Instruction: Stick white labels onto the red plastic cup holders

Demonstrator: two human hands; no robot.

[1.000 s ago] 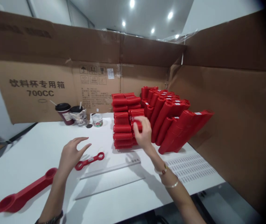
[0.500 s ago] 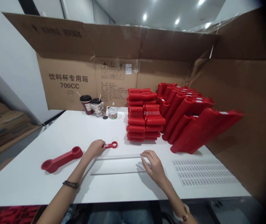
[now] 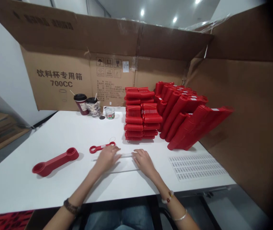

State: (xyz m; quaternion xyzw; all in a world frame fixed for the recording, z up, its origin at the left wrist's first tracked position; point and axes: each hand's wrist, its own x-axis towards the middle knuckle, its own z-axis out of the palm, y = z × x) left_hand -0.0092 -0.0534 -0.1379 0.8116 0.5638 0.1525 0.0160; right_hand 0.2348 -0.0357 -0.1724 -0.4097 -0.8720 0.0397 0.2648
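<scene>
Reaching over the desk [image 3: 86,131], both arms are angled inward, and the left hand [image 3: 107,158] and right hand [image 3: 144,162] are held at a pale strip [image 3: 127,155] in the near middle. The fingers are bent on each hand; the left is blurred, and whether the strip is clamped by either grip or only touched cannot be told. The hands are set apart, perhaps so that the strip can be steadied at two places. A second pale strip [image 3: 126,171] is seen on the near side, roughly parallel. A small red bar [image 3: 100,148] is laid just beyond the left hand, and a large red bar [image 3: 56,162] farther left.

Red bundles [image 3: 142,116] are stacked on the far side, with red rolls [image 3: 189,134] leaned to their right, probably so that working room is kept. Rightward movement is bounded by a label sheet [image 3: 197,166] and a cardboard wall [image 3: 242,105]; more room is left between the two bars.
</scene>
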